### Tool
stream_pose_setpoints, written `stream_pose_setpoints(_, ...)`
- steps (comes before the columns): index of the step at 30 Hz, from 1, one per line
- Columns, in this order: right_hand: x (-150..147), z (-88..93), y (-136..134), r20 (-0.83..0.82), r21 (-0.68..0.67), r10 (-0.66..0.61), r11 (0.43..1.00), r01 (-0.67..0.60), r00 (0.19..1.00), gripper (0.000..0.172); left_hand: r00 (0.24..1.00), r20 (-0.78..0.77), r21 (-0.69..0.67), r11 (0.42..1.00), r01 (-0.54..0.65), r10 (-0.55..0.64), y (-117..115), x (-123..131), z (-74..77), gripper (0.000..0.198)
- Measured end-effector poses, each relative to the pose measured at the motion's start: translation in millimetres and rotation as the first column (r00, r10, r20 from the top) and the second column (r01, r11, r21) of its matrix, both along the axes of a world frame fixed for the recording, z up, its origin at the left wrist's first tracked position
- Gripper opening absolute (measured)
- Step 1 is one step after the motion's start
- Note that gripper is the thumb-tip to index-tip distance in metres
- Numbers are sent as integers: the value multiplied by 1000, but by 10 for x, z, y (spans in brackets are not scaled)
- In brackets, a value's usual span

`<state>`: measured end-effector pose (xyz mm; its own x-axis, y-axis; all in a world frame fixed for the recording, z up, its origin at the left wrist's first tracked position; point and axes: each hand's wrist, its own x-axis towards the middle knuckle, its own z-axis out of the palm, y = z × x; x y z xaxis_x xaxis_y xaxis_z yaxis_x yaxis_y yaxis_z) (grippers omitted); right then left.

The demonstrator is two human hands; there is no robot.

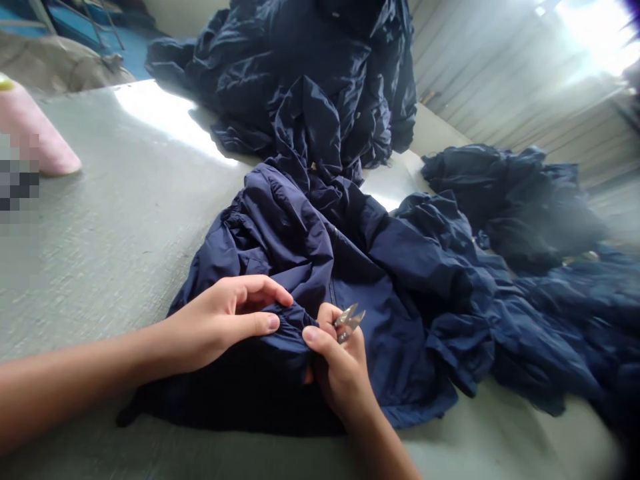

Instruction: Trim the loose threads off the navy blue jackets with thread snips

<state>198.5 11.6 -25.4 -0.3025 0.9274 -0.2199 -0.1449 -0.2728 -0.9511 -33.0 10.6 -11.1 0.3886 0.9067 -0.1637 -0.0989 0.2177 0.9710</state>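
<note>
In the head view, worked on a navy garment (pixel 300 250) lying wrinkled across the near middle of a pale desk (pixel 125 227). Held a gathered edge (pixel 293 327) of it lightly with the left hand (pixel 223 327), with thumb and bent fingers set about the folded cloth. Pinched the same edge with the right hand (pixel 343 363), just beside the left, with the thumb pressed on top. Gripped small metal snips (pixel 353 322) as well in the curled fingers of the right hand, with the blades parted and pointing far and right, over the garment. Saw a zipper (pixel 331 290) running from near the right hand toward the far side.

Saw a dark heap of clothing (pixel 305 73) on the far middle of the desk, meeting the far end of the garment. Could not make out the border between them. Noticed another dark bundle (pixel 515 200) at the far right, and nearer on the right, crumpled blue cloth (pixel 545 327), blurred toward the edge. Spotted a pink, tapering object (pixel 43 130) at the left, well apart from the hands, and brownish fabric (pixel 63 63) beyond the desk at the far left.
</note>
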Motion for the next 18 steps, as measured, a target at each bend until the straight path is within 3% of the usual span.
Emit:
stream_pose_setpoints(13, 47, 8, -13, -38, -23, 41, 999, -41, 998, 47, 997, 2, 46, 996, 78, -78, -4, -19, 28, 33)
stream_pose_setpoints(15, 59, 37, -11, -67, -20, 60, 998, -62, 996, 45, 994, -82, 91, 993, 76, -69, -28, -18, 48, 38)
stream_pose_setpoints(18, 89, 117, 15, -38, 65, 225, 973, -223, 974, 48, 953, -303, 294, 954, 60, 34, -74, -23, 10, 50)
